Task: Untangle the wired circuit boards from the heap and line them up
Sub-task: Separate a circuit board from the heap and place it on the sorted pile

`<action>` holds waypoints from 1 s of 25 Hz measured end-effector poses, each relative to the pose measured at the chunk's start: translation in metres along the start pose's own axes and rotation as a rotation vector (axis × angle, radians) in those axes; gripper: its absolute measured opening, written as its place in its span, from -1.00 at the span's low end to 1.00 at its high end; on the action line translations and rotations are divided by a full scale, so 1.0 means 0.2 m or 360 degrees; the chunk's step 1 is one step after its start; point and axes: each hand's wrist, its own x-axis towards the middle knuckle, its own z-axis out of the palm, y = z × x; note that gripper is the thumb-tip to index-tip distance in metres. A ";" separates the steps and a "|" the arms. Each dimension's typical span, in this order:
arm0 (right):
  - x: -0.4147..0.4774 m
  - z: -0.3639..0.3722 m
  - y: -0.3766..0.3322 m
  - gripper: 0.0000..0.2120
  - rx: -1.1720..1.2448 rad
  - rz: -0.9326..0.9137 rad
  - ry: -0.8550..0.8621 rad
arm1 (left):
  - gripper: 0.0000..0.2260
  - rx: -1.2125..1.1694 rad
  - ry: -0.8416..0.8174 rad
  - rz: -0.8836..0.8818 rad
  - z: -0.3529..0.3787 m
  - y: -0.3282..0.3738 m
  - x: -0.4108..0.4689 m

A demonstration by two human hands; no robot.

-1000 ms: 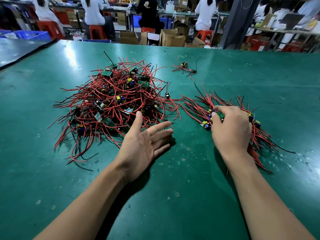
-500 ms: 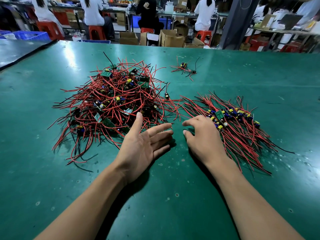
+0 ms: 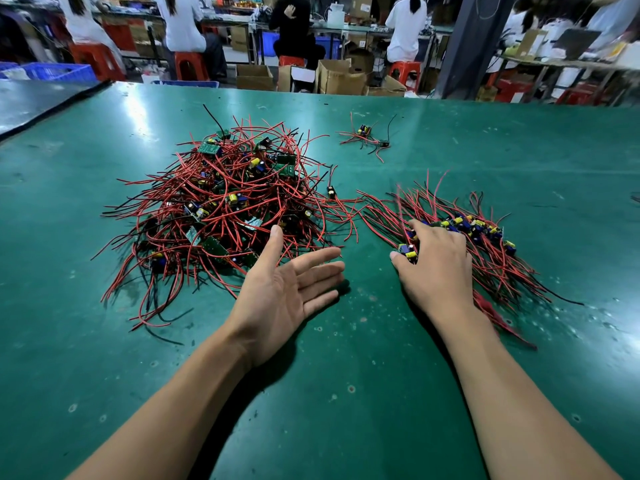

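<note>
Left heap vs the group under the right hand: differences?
Heap: boards at all angles, wires crossing, piled high. Row: boards in one line, wires fanned roughly parallel, lying flat. Right hand rests on the row, not the heap. Both: red and black wired boards on the green table.

Lighting is bright and even from overhead, with white glare on the green table (image 3: pixel 346 393) at far left and near right, soft shadows under the left hand (image 3: pixel 287 289) and right hand (image 3: pixel 436 271), edges bowed by the wide lens, upper-right background smeared.

no legible text, labels or numbers anywhere
</note>
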 end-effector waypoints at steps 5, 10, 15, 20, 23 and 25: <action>0.00 0.00 0.00 -0.53 0.0093 -0.0035 0.0117 | -0.24 0.0009 0.0010 0.0001 0.00 0.00 0.00; 0.00 -0.03 0.01 -0.59 0.0311 0.0045 0.0308 | -0.24 0.0020 0.0016 0.0003 -0.01 0.00 0.00; -0.01 -0.05 0.02 -0.59 0.0287 0.0137 0.0505 | -0.23 0.0032 0.0014 0.0016 -0.01 0.00 0.00; 0.02 -0.06 0.05 -0.54 0.0125 0.0265 0.0322 | -0.22 0.0042 0.0015 0.0031 0.00 0.00 0.00; 0.01 -0.04 0.04 -0.35 0.0045 0.0237 -0.0045 | -0.21 0.0049 0.0013 0.0032 0.00 0.00 0.00; 0.01 -0.03 0.04 -0.31 0.0000 0.0228 -0.0113 | -0.21 0.0047 0.0010 0.0032 0.00 0.01 0.00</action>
